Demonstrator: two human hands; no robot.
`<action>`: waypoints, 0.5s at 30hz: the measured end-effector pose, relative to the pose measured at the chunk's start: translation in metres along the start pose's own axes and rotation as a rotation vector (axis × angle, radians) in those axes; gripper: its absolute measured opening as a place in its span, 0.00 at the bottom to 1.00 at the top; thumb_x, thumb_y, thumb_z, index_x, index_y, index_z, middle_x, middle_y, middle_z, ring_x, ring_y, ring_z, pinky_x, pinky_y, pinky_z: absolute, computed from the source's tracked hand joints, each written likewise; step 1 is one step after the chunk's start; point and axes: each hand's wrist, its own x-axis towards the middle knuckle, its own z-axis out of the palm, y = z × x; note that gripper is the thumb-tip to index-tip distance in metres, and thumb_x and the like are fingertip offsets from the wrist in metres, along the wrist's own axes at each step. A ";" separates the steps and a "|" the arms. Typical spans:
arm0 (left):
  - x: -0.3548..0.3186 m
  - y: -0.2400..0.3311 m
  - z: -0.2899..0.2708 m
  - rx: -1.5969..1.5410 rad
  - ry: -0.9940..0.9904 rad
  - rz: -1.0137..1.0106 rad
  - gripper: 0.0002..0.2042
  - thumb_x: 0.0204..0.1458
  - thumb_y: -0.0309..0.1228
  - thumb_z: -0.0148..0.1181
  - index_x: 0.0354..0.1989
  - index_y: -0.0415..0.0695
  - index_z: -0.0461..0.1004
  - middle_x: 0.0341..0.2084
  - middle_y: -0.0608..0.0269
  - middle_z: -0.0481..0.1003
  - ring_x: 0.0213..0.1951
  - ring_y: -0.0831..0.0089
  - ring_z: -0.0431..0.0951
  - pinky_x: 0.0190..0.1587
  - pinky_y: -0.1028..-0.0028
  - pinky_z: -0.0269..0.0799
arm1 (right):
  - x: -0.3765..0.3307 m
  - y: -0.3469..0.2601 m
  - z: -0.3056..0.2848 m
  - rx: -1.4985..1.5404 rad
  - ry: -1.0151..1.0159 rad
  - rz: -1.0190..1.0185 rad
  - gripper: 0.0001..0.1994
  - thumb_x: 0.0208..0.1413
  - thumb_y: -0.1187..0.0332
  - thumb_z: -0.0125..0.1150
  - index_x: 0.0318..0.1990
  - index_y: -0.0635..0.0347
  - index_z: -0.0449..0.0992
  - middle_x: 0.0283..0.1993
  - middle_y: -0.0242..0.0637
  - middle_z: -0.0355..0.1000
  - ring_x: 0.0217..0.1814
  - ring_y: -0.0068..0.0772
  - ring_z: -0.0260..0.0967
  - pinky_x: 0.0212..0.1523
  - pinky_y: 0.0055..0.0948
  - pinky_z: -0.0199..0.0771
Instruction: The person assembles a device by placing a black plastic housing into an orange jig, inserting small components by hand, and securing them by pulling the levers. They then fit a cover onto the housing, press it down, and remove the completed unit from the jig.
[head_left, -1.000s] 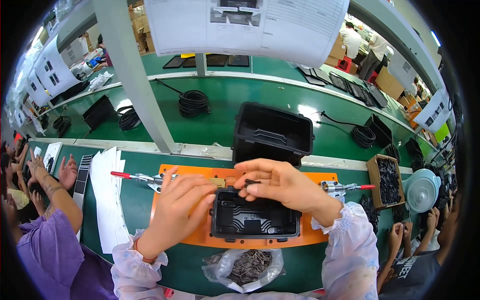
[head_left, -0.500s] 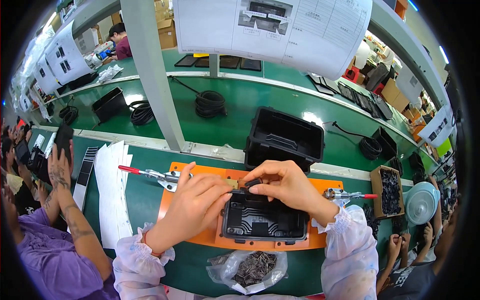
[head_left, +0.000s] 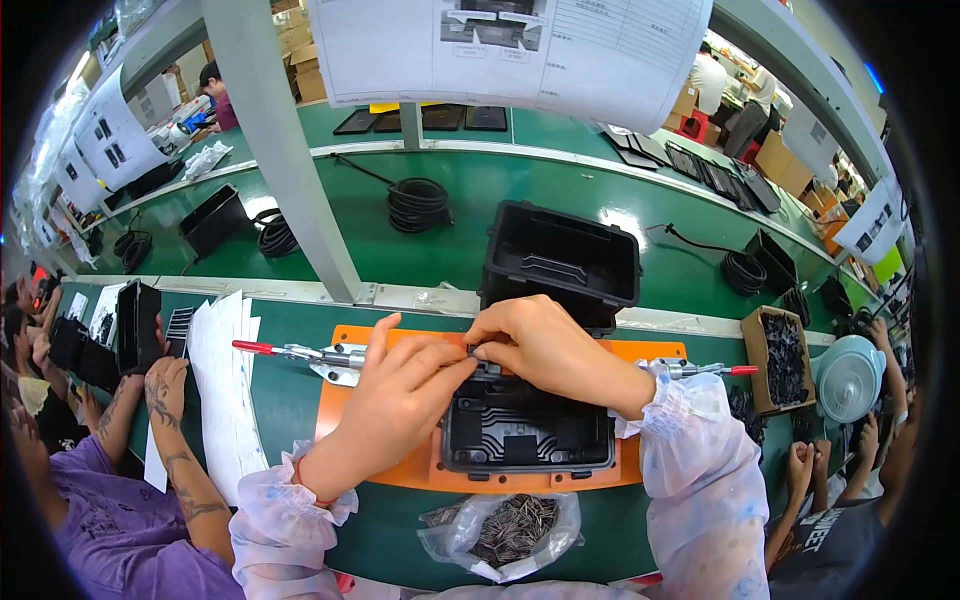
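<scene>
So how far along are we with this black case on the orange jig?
Done: the black case sits open in the orange jig, its lid raised. In hand: left hand and right hand meet at the hinge edge, fingertips pinched on something too small to identify. Left: the bag of small dark parts remains well filled.

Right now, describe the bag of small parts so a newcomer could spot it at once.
Find the orange fixture plate on the green bench. Just in front of it, nearest the person, lies a clear plastic bag. It alone is transparent, filled with small dark metal pieces; the cardboard box of parts sits far right.

White sheets [head_left: 520, 50] hang overhead; clear bag [head_left: 505, 530] (dark parts) below fixture.
</scene>
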 end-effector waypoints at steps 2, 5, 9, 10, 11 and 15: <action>0.004 0.004 0.006 0.034 -0.036 0.050 0.16 0.50 0.25 0.64 0.49 0.43 0.81 0.47 0.64 0.77 0.53 0.65 0.76 0.67 0.40 0.56 | -0.003 0.006 0.003 -0.055 0.024 -0.036 0.08 0.52 0.75 0.68 0.40 0.68 0.83 0.36 0.48 0.80 0.36 0.45 0.81 0.39 0.35 0.80; 0.009 0.009 0.009 0.115 -0.074 0.128 0.17 0.50 0.26 0.62 0.49 0.40 0.81 0.47 0.62 0.77 0.54 0.65 0.76 0.68 0.37 0.56 | -0.009 0.012 0.007 -0.115 0.124 -0.082 0.09 0.52 0.75 0.68 0.41 0.67 0.83 0.36 0.45 0.80 0.36 0.46 0.80 0.39 0.37 0.80; 0.013 0.014 0.006 0.297 -0.126 0.252 0.16 0.49 0.27 0.61 0.46 0.33 0.81 0.42 0.60 0.76 0.53 0.65 0.76 0.69 0.34 0.55 | -0.021 0.004 0.004 -0.075 0.204 -0.060 0.10 0.51 0.76 0.66 0.42 0.66 0.83 0.37 0.47 0.77 0.40 0.53 0.78 0.39 0.44 0.79; 0.016 0.014 0.003 0.300 -0.134 0.276 0.16 0.48 0.27 0.60 0.45 0.32 0.81 0.40 0.60 0.75 0.52 0.65 0.76 0.69 0.33 0.54 | -0.027 -0.003 0.000 -0.155 0.286 -0.105 0.11 0.52 0.75 0.66 0.43 0.66 0.82 0.38 0.46 0.76 0.41 0.53 0.77 0.39 0.44 0.78; 0.017 0.012 0.000 0.300 -0.151 0.290 0.16 0.48 0.27 0.60 0.44 0.31 0.81 0.38 0.59 0.75 0.51 0.65 0.77 0.70 0.32 0.54 | -0.035 -0.014 -0.004 -0.164 0.277 -0.135 0.11 0.51 0.74 0.67 0.42 0.66 0.79 0.39 0.43 0.72 0.41 0.48 0.75 0.40 0.42 0.77; 0.026 0.015 -0.008 0.316 -0.177 0.304 0.13 0.48 0.23 0.60 0.42 0.31 0.81 0.34 0.59 0.74 0.45 0.65 0.78 0.71 0.35 0.55 | -0.093 -0.059 -0.003 -0.077 -0.003 -0.394 0.11 0.48 0.72 0.62 0.40 0.64 0.72 0.36 0.40 0.68 0.35 0.40 0.72 0.32 0.33 0.76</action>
